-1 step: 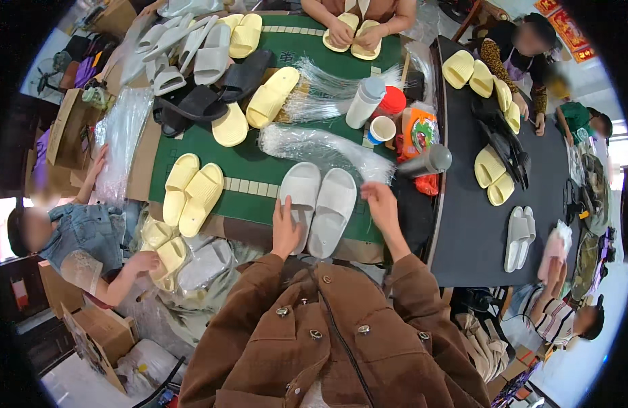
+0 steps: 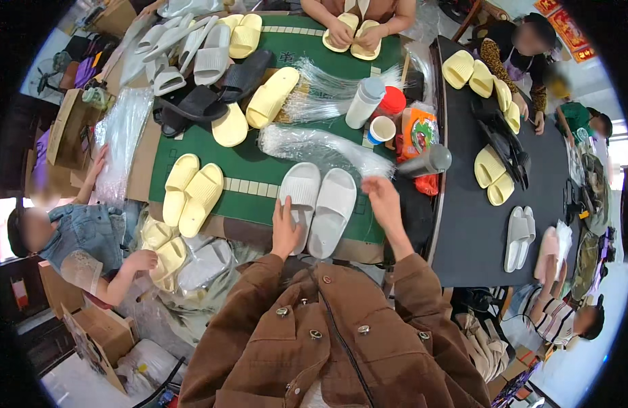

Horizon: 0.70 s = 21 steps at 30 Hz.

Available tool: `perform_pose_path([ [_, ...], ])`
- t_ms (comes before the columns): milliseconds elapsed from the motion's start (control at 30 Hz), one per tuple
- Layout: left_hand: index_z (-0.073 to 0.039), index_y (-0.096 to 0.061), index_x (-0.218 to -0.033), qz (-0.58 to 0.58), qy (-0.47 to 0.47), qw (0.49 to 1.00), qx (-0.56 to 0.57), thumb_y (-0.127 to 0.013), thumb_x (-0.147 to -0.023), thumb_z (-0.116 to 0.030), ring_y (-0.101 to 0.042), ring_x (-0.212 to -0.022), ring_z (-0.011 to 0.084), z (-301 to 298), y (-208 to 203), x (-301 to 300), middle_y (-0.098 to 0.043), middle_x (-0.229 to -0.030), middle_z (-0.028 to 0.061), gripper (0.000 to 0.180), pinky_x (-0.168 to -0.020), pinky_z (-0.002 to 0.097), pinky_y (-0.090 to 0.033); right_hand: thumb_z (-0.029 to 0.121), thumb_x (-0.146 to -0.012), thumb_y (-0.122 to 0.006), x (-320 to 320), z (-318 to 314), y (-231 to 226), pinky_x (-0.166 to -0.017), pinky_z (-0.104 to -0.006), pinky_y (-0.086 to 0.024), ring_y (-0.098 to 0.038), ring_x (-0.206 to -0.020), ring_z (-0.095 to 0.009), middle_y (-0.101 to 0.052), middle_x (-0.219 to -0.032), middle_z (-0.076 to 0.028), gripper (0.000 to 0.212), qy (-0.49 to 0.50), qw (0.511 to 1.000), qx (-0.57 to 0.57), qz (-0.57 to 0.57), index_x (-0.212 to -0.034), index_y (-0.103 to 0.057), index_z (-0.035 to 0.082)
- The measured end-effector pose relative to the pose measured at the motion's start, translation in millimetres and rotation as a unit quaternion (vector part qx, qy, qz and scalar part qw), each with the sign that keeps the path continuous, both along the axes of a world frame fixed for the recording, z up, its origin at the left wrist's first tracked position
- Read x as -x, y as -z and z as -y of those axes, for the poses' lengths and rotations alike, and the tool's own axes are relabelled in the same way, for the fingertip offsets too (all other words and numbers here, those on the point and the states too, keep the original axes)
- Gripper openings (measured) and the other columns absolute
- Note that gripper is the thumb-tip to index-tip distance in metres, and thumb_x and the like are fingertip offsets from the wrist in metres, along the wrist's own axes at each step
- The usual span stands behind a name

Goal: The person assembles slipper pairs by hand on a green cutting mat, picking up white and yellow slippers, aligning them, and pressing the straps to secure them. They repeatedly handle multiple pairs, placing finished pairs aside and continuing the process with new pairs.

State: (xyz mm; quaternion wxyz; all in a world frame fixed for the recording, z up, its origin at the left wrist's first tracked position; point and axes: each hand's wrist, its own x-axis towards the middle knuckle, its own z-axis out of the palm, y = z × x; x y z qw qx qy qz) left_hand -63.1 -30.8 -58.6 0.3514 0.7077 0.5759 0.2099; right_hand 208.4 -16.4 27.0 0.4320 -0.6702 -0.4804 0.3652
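A pair of grey slippers (image 2: 333,216) lies side by side at the near edge of the green table, toes pointing away from me. My left hand (image 2: 285,230) grips the outer side of the left slipper, its fingertips reaching the ribbed strap. To the right of the pair, my right hand (image 2: 383,202) is raised with its fingers bent together. Whatever they pinch is too fine to make out. Just beyond that hand ends a bundle of clear plastic strands (image 2: 327,148). A yellow pair of slippers (image 2: 193,194) sits to the left.
Black slippers (image 2: 198,105) and more grey and yellow ones pile up at the far left. A white bottle (image 2: 365,103), a paper cup (image 2: 382,129) and a grey flask (image 2: 426,162) stand to the right. Co-workers sit around this table and the black table (image 2: 463,231).
My right hand has shifted very slightly beside the grey slippers. My left hand and the slippers stay put. At the lower right, a co-worker's hands move a pink slipper and its white wrapping.
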Motion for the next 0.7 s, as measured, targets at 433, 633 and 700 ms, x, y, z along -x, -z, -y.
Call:
perform_pose_path([
  [433,-0.01,-0.013,-0.146,0.025,-0.005,0.999,0.027,-0.057,-0.078,-0.005,-0.021,-0.13,0.0494,10.7,-0.9,-8.1,-0.011,-0.144,0.0323,0.082,-0.106,0.048,-0.026,0.01,-0.093,-0.05,13.2,-38.4,-183.8,-0.091,-0.0276,-0.046,-0.055,-0.109,-0.014,-0.054,-0.126,-0.008,0.028,0.063,0.789,-0.239,-0.562,-0.121,-0.053,0.004],
  [633,-0.013,-0.009,-0.147,0.014,0.01,1.0,0.024,-0.057,-0.078,-0.002,-0.02,-0.131,0.0495,11.2,-2.1,-11.0,-0.008,-0.145,0.0312,0.085,-0.104,0.0478,-0.029,0.005,-0.087,-0.06,-29.6,-8.3,87.0,-0.061,-0.0175,-0.05,-0.056,-0.069,-0.007,-0.059,-0.082,0.002,0.024,0.294,0.675,-0.004,-0.676,-0.111,-0.059,0.006],
  [700,-0.012,-0.008,-0.147,0.007,0.015,1.0,0.025,-0.057,-0.078,-0.003,-0.02,-0.13,0.0497,10.9,-3.3,-8.9,-0.008,-0.145,0.0314,0.086,-0.104,0.0476,-0.029,0.0,-0.085,-0.058,-23.7,7.3,128.3,-0.056,-0.0183,-0.051,-0.054,-0.061,-0.008,-0.057,-0.075,0.0,0.016,0.402,0.652,0.023,-0.642,-0.099,-0.061,0.007],
])
